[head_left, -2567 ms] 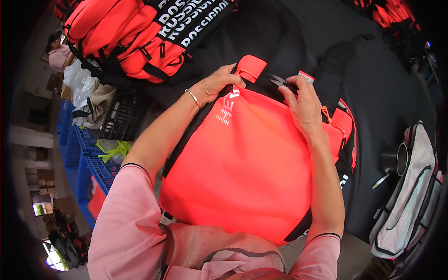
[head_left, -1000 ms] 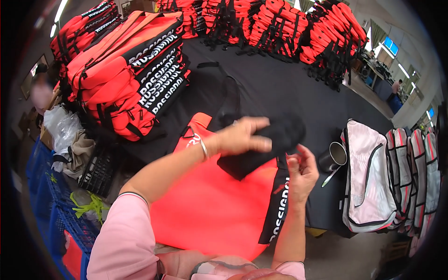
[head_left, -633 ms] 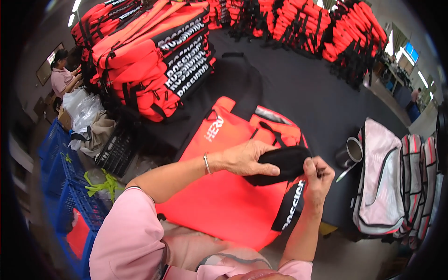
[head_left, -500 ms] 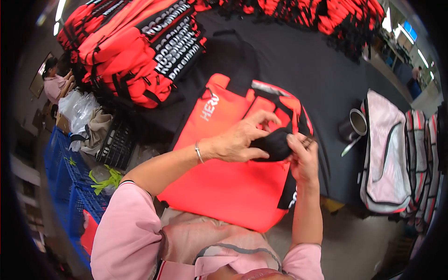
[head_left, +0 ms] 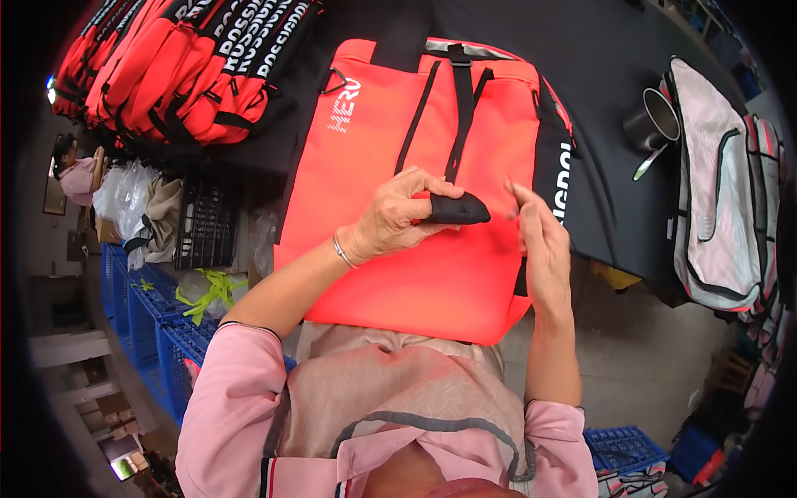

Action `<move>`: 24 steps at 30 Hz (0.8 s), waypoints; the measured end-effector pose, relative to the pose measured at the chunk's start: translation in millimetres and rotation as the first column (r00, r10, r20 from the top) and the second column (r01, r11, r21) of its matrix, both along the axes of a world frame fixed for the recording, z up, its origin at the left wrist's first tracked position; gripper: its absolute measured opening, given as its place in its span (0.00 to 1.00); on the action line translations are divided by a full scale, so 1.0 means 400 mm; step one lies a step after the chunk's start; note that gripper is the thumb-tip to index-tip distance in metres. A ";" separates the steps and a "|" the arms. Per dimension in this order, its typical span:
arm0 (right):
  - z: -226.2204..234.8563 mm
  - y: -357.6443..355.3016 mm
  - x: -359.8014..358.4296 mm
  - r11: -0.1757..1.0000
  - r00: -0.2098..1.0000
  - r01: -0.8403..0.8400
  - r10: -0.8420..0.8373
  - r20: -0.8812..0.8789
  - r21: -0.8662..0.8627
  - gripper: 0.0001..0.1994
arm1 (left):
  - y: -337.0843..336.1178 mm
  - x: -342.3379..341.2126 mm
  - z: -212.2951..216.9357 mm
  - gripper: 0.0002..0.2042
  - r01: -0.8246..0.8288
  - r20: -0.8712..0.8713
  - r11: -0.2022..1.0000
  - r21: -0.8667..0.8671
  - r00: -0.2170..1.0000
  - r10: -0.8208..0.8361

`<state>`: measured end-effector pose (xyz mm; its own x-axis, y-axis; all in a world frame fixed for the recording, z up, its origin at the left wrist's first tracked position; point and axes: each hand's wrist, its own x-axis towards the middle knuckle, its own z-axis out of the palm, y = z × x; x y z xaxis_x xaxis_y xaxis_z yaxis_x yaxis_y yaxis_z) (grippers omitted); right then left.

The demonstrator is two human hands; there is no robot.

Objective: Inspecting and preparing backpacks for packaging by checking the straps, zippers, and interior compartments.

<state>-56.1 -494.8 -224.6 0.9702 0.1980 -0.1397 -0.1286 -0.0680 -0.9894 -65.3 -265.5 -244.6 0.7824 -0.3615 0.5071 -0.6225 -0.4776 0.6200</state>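
Note:
A bright red-orange bag (head_left: 398,286) with black straps and white lettering lies flat on the black-covered table in front of me, its near end over the table edge by my apron. Above its middle, my left hand (head_left: 386,217) pinches a small black padded fabric piece (head_left: 462,209) between thumb and fingers; the piece has a tapered end pointing right. My right hand (head_left: 544,245) is raised just right of that piece, apart from it, with its fingers loosely extended and partly blurred. A black strap with a buckle (head_left: 459,60) runs down the bag's upper part.
Folded red bags (head_left: 174,79) are piled at the far left. To the right are a metal cup (head_left: 656,116), a white-handled tool (head_left: 647,163) and grey-pink bags (head_left: 706,191). A black crate (head_left: 203,224) and blue baskets (head_left: 137,290) stand left. Another person (head_left: 79,174) is beyond.
My right hand has let go of the black fabric piece and moved away to the right. The left hand keeps hold of it. The view has shifted, and the bag's top now lies flatter.

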 end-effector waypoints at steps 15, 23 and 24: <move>-0.040 0.037 -0.058 0.976 0.967 0.093 -0.042 0.252 -0.195 0.10 | -0.002 -0.006 -0.032 0.15 -0.066 -0.035 0.997 -0.030 0.997 0.065; -0.045 0.029 -0.035 0.962 0.942 0.032 0.062 0.329 -0.272 0.10 | 0.020 0.010 -0.029 0.13 0.030 -0.108 0.998 -0.055 0.994 -0.035; -0.051 0.028 -0.032 0.970 0.957 0.003 0.067 0.282 -0.241 0.09 | 0.021 0.011 -0.025 0.15 0.050 -0.151 0.997 -0.059 0.987 -0.058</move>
<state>-68.8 -483.7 -245.1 0.9696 0.2248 0.0966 0.1639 -0.3039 -0.9385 -61.1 -257.0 -254.5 0.8323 -0.3801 0.4036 -0.5425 -0.4085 0.7340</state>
